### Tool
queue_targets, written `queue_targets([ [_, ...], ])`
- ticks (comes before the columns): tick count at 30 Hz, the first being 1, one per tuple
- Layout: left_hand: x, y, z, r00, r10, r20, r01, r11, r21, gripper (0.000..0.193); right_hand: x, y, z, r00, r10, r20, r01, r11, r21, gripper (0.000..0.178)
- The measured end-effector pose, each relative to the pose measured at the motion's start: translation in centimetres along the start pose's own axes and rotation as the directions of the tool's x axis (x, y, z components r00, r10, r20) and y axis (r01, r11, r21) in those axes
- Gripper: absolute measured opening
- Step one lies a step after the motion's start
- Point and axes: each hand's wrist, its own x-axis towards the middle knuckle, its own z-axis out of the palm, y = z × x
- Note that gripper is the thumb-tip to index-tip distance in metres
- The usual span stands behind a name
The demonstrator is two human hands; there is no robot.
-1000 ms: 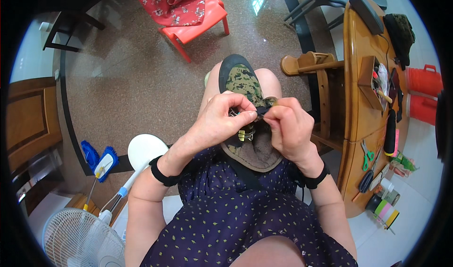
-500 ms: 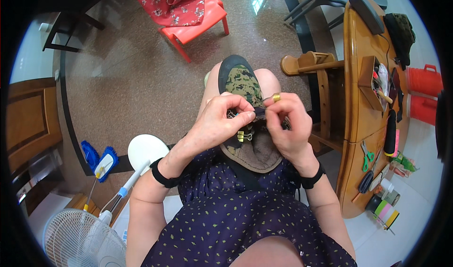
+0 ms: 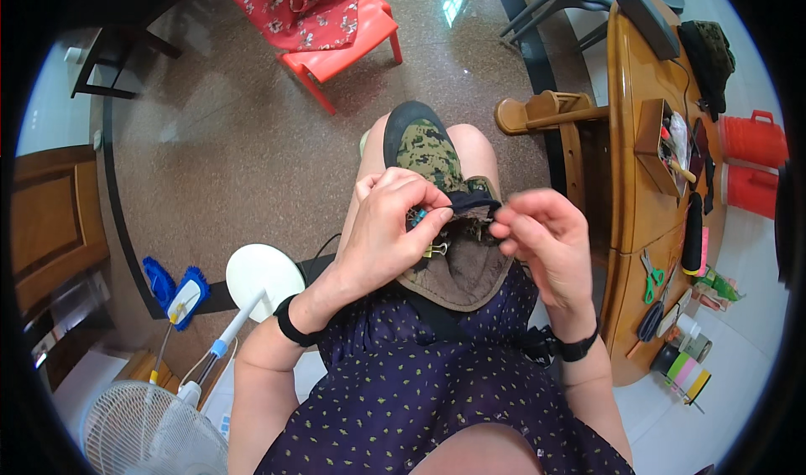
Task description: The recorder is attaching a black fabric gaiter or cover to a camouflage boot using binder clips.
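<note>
1. Speckled brown floor (image 3: pixel 252 139) fills the background. A red plastic chair (image 3: pixel 336 30) draped with red patterned cloth stands at the top, and a white standing fan (image 3: pixel 143 429) sits at the lower left beside a blue mop (image 3: pixel 180 294).

2. Work position: the camouflage shoe (image 3: pixel 424 152) rests sole-out on the person's knees. Its brown lining (image 3: pixel 457 269) faces the person, above the dark dotted dress (image 3: pixel 420 383).

3. Left hand (image 3: pixel 386 232): clenched on the shoe's dark collar edge (image 3: pixel 470 202), thumb and fingertips pinching it. A small binder clip (image 3: pixel 435 248) hangs on the material just beneath this hand.

4. Right hand (image 3: pixel 546 244): a second ago it was pressed against the left hand at the collar. It has now drawn away to the right and sits just beside the shoe, apart from the left hand. Its fingers are curled with thumb and forefinger pinched together; whether they grasp a needle or thread cannot be told at this size.

5. Judgement: the outward pull of the right hand, with the left holding the edge steady, suggests one stitch or pull-through at the collar has just been drawn, so the seam work appears mid-course.

6. Wooden surface (image 3: pixel 638 223) at the right carries green-handled scissors (image 3: pixel 651 278), a small open box of tools (image 3: pixel 659 139) and tape rolls (image 3: pixel 684 366), all well apart from both hands.
</note>
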Motion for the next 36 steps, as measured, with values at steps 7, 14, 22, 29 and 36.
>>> queue_targets([
  [7, -0.6, 0.3, 0.1, 0.982, 0.163, -0.095, -0.146, 0.976, 0.161, 0.01, -4.9, -2.4, -4.5, 0.914, -0.303, -0.268, 0.38, 0.871, 0.312, 0.014],
  [14, -1.1, 0.2, 0.1, 0.983, 0.146, -0.115, -0.123, 0.975, 0.187, 0.011, -6.8, -3.9, -3.4, 0.268, -0.91, -0.316, 0.702, 0.409, -0.583, 0.017],
  [22, -1.2, 0.6, 0.2, 0.972, 0.194, -0.133, -0.16, 0.959, 0.234, 0.014, -3.5, -2.4, -0.7, 0.771, -0.631, -0.091, 0.452, 0.641, -0.62, 0.013],
  [29, -2.0, 1.0, 0.4, 0.906, 0.392, -0.157, -0.269, 0.822, 0.502, 0.024, -0.1, 2.1, 2.1, 0.908, -0.361, 0.215, 0.414, 0.682, -0.603, 0.016],
  [36, -2.9, 1.1, 0.8, 0.918, 0.369, -0.145, -0.241, 0.809, 0.536, 0.027, -0.4, 2.8, 1.5, 0.857, -0.442, 0.267, 0.481, 0.494, -0.724, 0.02],
])
